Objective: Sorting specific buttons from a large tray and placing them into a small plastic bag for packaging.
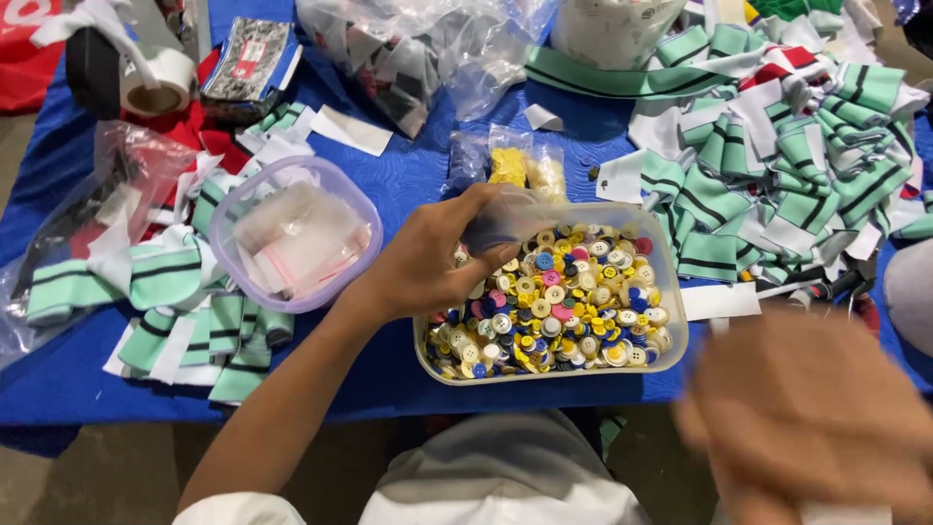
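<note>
Bagging buttons at the blue worktop (408, 185).
Left hand (428, 267) fingers pinch a small clear bag (505, 219) over the button tub (671, 335); right hand (807, 418) blurred, grip unreadable; filling likely next.

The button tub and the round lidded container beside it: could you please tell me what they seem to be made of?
Button tub: probably clear plastic, since the coloured buttons show through its wall. Round container: likely translucent, lilac-tinted plastic with a soft sheen; small bags show hazily inside.

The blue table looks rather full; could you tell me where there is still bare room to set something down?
Bare blue table shows between the round tub and the button tray, and along the near edge. The striped cloth pile crowds the right.
</note>
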